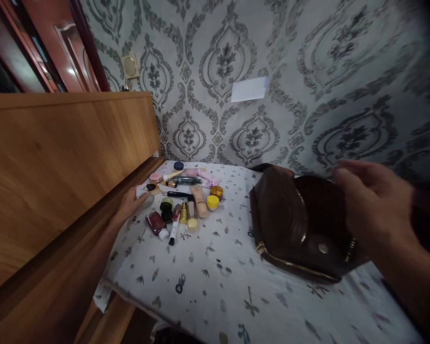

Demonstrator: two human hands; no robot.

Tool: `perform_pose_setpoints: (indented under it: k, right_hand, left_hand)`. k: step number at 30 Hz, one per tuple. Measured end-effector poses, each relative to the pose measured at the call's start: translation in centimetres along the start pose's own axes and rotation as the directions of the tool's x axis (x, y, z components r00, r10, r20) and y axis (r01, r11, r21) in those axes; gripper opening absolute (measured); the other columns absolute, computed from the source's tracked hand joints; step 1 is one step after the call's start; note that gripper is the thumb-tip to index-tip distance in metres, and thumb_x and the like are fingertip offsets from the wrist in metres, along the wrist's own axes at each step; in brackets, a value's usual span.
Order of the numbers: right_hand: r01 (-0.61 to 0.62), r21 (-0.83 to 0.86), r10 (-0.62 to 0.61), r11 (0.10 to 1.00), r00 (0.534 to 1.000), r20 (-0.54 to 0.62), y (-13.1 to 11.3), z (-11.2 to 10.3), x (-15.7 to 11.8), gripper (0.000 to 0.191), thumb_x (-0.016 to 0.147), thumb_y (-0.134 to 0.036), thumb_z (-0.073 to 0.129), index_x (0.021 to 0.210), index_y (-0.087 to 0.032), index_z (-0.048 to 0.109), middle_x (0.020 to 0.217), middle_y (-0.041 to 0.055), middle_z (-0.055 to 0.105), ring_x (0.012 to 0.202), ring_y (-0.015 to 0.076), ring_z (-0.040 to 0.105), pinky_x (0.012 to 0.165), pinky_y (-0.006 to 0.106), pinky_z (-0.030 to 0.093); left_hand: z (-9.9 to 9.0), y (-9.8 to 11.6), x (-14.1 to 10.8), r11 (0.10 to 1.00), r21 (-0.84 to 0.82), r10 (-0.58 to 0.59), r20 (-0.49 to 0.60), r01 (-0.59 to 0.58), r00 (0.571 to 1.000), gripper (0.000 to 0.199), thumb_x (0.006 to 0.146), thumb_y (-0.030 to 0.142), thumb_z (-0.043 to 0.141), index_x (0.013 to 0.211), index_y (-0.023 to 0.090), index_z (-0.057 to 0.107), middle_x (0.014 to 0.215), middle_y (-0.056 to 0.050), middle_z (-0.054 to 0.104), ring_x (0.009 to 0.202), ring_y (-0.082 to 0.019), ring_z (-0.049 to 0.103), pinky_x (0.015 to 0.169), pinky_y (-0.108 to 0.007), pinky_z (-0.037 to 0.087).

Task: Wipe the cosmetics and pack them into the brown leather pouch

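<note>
My left hand (129, 204) is at the left edge of a group of cosmetics, its fingers closed on a small whitish item (142, 191) whose kind I cannot make out. Near it lie a dark red bottle (156, 223) with a white cap, a black-tipped brush (174, 227), a beige tube (199, 202) and a yellow-lidded jar (212, 202). On the right, a dark brown leather bag (279, 210) rests with its zipped mouth gaping. Over that opening is my right hand (378, 205), blurred by motion; whether its fingers hold anything is unclear.
A white cloth with a leaf print (215, 267) covers the surface. Along the left runs a wooden panel (71, 153). Patterned wallpaper (215, 114) rises behind, carrying a white paper (249, 89) and a wall switch (130, 66).
</note>
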State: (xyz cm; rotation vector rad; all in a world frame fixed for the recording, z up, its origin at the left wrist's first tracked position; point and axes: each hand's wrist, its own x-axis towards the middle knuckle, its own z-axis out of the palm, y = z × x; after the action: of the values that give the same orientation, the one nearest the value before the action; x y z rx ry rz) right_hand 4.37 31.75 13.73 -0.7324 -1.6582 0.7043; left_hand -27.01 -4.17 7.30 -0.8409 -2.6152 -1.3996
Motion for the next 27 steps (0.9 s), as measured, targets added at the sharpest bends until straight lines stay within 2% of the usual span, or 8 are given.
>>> perform_pose_setpoints:
  k: [2, 4, 7, 10, 13, 17, 23, 27]
  right_hand:
    - [0.144, -0.042, -0.148, 0.989, 0.982, -0.116, -2.0, -1.4, -3.3, 0.024, 0.089, -0.032, 0.06, 0.109, -0.024, 0.07, 0.107, 0.013, 0.07, 0.094, 0.0241, 0.067, 0.082, 0.043, 0.051]
    - [0.264, 0.094, -0.273, 0.96, 0.956, 0.103, -3.5, -1.5, -7.7, 0.018, 0.09, -0.032, 0.059, 0.104, -0.029, 0.069, 0.099, 0.0085, 0.07, 0.09, 0.0229, 0.067, 0.081, 0.041, 0.054]
    - [0.212, 0.294, -0.352, 0.932, 0.725, 0.592, -4.1, 0.6, -14.1, 0.043, 0.085, -0.034, 0.066, 0.127, -0.03, 0.058, 0.121, 0.0109, 0.063, 0.101, 0.0245, 0.064, 0.076, 0.037, 0.057]
    - [-0.013, 0.34, -0.266, 0.94, 0.595, 0.758, -2.9, 3.4, -17.9, 0.087, 0.076, -0.039, 0.074, 0.15, -0.03, 0.029, 0.147, 0.0137, 0.042, 0.116, 0.0277, 0.057, 0.081, 0.039, 0.057]
    - [-0.136, 0.301, -0.143, 0.944, 0.652, 0.744, -1.2, 4.6, -19.3, 0.073, 0.077, -0.031, 0.07, 0.143, -0.023, 0.04, 0.136, 0.0126, 0.053, 0.118, 0.0283, 0.055, 0.093, 0.042, 0.05]
    - [-0.191, 0.221, -0.013, 0.956, 0.727, 0.687, 0.2, 4.4, -20.2, 0.049, 0.074, -0.025, 0.064, 0.121, -0.017, 0.054, 0.109, 0.0088, 0.064, 0.099, 0.0253, 0.061, 0.086, 0.04, 0.05]
    - [-0.142, 0.19, -0.004, 0.971, 0.79, 0.613, 1.1, 4.4, -21.4, 0.046, 0.066, -0.021, 0.067, 0.11, -0.017, 0.056, 0.106, 0.0085, 0.063, 0.098, 0.0259, 0.061, 0.086, 0.04, 0.05]
    - [-0.18, 0.25, -0.009, 0.951, 0.796, 0.605, 1.1, 4.2, -21.1, 0.052, 0.062, -0.023, 0.075, 0.112, -0.019, 0.058, 0.108, 0.0069, 0.064, 0.102, 0.0253, 0.06, 0.091, 0.039, 0.048]
  left_hand:
    - [-0.2, 1.3, -0.6, 0.998, -0.06, 0.019, 0.032, -0.017, 0.999, 0.062, 0.078, 0.06, 0.06, 0.115, 0.01, 0.064, 0.084, -0.007, 0.067, 0.073, -0.021, 0.059, 0.061, -0.027, 0.046]
    - [0.5, 3.4, -1.8, 0.984, -0.172, 0.059, 0.1, -0.041, 0.993, 0.064, 0.08, 0.059, 0.059, 0.12, 0.01, 0.062, 0.086, -0.008, 0.068, 0.073, -0.021, 0.061, 0.06, -0.027, 0.046]
    - [3.3, 7.1, -4.5, 0.919, -0.392, 0.148, 0.242, -0.042, 0.959, 0.058, 0.075, 0.052, 0.07, 0.117, 0.012, 0.065, 0.099, -0.009, 0.071, 0.092, -0.028, 0.063, 0.072, -0.031, 0.051]
    - [6.7, 10.4, -7.9, 0.884, -0.468, 0.235, 0.44, -0.002, 0.867, 0.051, 0.079, 0.045, 0.07, 0.12, 0.014, 0.065, 0.108, -0.01, 0.07, 0.1, -0.03, 0.063, 0.084, -0.035, 0.052]
    - [9.1, 12.3, -10.8, 0.878, -0.459, 0.399, 0.537, -0.14, 0.743, 0.048, 0.085, 0.038, 0.065, 0.129, 0.019, 0.06, 0.121, -0.01, 0.065, 0.115, -0.029, 0.058, 0.101, -0.039, 0.044]
    - [10.7, 13.0, -13.1, 0.859, -0.31, 0.51, 0.589, -0.408, 0.627, 0.052, 0.093, 0.041, 0.054, 0.142, 0.027, 0.048, 0.135, -0.011, 0.052, 0.128, -0.027, 0.047, 0.11, -0.045, 0.035]
    - [12.9, 13.3, -13.0, 0.899, -0.153, 0.422, 0.553, -0.41, 0.719, 0.043, 0.099, 0.041, 0.038, 0.134, 0.027, 0.058, 0.132, -0.01, 0.056, 0.126, -0.026, 0.05, 0.109, -0.045, 0.036]
    - [14.3, 12.6, -11.6, 0.929, -0.371, 0.223, 0.591, 0.016, 0.775, 0.049, 0.094, 0.051, 0.045, 0.123, 0.017, 0.066, 0.118, -0.009, 0.069, 0.118, -0.027, 0.059, 0.108, -0.039, 0.04]
